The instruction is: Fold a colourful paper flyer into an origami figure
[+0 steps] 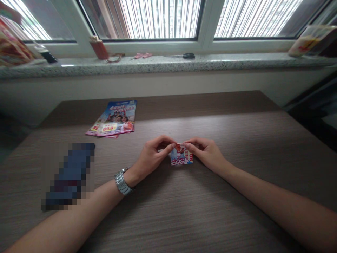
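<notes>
A small, colourful piece of printed paper [181,156], seemingly folded, is held above the middle of the brown table [168,218]. My left hand [155,153] pinches its upper left corner between thumb and fingers. At the upper right corner, my right hand [206,151] pinches it the same way. Blue, red and white print shows on the side facing me. The fingertips behind the paper are partly hidden. A metal watch [123,182] is on my left wrist.
Printed flyers [118,119] lie stacked at the table's back left. A blurred-out dark blue object [71,175] lies beside my left forearm. On the stone windowsill [158,66] are a red-brown object [98,47], pink pieces [143,55], scissors [188,56] and bags.
</notes>
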Available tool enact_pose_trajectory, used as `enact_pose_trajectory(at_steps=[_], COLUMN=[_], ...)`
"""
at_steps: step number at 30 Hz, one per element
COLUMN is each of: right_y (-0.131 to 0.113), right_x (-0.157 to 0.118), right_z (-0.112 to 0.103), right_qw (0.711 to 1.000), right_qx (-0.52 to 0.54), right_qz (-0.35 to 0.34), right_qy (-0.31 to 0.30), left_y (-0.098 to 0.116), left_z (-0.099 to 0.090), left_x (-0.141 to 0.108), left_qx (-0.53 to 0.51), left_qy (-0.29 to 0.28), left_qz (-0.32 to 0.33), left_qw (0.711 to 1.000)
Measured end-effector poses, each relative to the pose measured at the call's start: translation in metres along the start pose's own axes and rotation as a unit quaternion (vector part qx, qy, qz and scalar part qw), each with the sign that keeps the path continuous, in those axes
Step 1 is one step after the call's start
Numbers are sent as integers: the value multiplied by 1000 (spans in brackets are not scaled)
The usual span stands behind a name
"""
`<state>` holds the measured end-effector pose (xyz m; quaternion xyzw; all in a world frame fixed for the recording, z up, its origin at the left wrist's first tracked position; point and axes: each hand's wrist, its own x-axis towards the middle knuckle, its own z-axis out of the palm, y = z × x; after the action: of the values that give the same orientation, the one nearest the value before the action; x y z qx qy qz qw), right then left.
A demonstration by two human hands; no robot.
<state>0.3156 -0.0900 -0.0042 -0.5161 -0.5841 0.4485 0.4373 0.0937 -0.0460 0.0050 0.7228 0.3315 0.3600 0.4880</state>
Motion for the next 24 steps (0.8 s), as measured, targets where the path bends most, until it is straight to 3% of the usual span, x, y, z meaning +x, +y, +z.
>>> enact_pose_trajectory(at_steps=[24], right_y=[-2], right_x=[-2], right_z=[5], right_qw=[999], right_qx=[24], right_qz=[1], right_qy=[-33], left_y=[6], left_z=[1], left_x=[0], left_qx=[68], left_qy=[-38], left_qz=[7], left_qw=[997])
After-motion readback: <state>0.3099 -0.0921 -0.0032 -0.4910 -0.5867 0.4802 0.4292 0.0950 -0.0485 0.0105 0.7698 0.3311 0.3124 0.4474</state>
